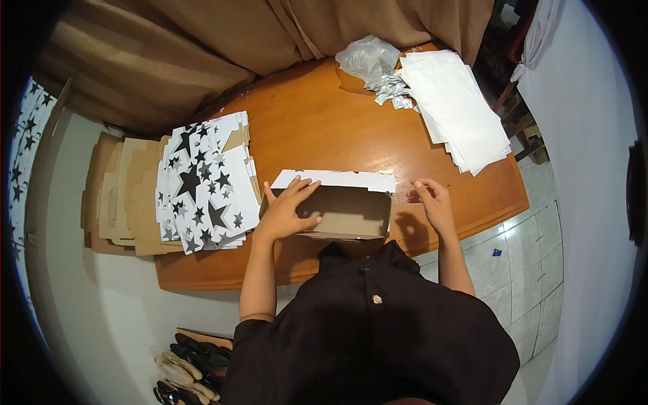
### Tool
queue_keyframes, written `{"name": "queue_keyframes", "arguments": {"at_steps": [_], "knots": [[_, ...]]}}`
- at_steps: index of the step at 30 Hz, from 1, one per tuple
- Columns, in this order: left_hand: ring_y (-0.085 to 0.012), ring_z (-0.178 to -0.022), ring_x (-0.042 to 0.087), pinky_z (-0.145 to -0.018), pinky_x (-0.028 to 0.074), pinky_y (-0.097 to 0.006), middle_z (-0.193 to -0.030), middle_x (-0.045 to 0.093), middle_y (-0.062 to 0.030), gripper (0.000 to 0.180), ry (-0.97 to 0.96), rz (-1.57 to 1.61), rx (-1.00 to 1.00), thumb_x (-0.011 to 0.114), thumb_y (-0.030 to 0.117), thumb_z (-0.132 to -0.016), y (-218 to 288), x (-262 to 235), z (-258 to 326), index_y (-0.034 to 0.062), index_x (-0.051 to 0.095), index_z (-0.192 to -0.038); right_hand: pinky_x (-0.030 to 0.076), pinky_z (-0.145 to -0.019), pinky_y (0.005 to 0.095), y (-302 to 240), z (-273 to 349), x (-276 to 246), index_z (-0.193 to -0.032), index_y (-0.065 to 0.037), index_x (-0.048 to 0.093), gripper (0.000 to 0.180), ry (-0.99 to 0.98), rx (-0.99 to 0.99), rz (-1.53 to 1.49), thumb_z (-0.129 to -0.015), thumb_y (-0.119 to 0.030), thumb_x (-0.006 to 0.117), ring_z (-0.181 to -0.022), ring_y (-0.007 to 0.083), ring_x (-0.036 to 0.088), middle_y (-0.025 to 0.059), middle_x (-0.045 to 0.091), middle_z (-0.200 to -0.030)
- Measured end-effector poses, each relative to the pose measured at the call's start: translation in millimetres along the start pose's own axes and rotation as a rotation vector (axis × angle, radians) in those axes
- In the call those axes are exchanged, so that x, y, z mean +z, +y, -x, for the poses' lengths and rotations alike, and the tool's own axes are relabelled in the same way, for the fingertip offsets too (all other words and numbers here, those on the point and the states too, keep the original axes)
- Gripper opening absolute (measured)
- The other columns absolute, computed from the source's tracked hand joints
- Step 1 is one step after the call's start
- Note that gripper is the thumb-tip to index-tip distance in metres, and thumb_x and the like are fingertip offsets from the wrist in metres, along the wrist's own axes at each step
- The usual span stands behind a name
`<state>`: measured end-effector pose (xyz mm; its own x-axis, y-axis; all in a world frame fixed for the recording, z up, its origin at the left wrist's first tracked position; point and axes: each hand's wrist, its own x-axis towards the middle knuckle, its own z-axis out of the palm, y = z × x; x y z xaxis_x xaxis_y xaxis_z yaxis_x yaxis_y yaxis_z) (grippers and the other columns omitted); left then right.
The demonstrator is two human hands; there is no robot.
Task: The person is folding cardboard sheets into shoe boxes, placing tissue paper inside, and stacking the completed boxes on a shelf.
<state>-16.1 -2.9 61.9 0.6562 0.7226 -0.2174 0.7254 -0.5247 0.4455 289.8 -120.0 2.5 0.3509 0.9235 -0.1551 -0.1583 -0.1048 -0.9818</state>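
An open cardboard box (pixel 344 214) with a brown inside and a white long side stands at the table's near edge, in front of my body. My left hand (pixel 288 210) grips its left end, fingers over the white side and thumb across the opening. Off the box's right end, my right hand (pixel 432 198) pinches a clear strip (pixel 402 195) that looks like adhesive tape. The strip reaches toward the box's right corner; whether it sticks there I cannot tell.
Left of the box lies a stack of white star-printed cardboard sheets (pixel 202 182), beside brown flattened cardboard (pixel 118 192). White paper sheets (pixel 455 108), small packets (pixel 393 91) and a clear plastic bag (pixel 368 57) lie at the wooden table's (pixel 304 128) far right. Brown curtains (pixel 202 40) hang behind.
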Motion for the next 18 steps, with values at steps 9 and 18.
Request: {"name": "queue_keyframes", "arguments": {"at_steps": [9, 18], "knots": [[-0.0296, -0.139, 0.015, -0.100, -0.015, -0.064, -0.150, 0.019, -0.0128, 0.062, -0.114, -0.081, 0.004, 0.064, 0.055, -0.073, -2, 10, 17, 0.0219, 0.056, -0.125, 0.047, -0.071, 0.0293, -17, 24, 38, -0.117, -0.005, 0.050, 0.055, -0.083, -0.077, 0.462, -0.068, -0.024, 0.070, -0.074, 0.0187, 0.057, 0.0098, 0.057, -0.091], [-0.0247, -0.125, 0.042, -0.108, 0.002, -0.055, -0.116, 0.062, -0.0081, 0.050, -0.026, 0.239, 0.065, 0.058, 0.033, -0.084, -31, -12, 0, 0.0165, 0.050, -0.130, 0.039, -0.051, 0.0243, 11, 16, -15, -0.109, -0.004, 0.051, 0.039, -0.042, 0.028, 0.372, -0.071, -0.001, 0.052, -0.055, 0.0087, 0.048, 0.0044, 0.056, -0.072]]}}
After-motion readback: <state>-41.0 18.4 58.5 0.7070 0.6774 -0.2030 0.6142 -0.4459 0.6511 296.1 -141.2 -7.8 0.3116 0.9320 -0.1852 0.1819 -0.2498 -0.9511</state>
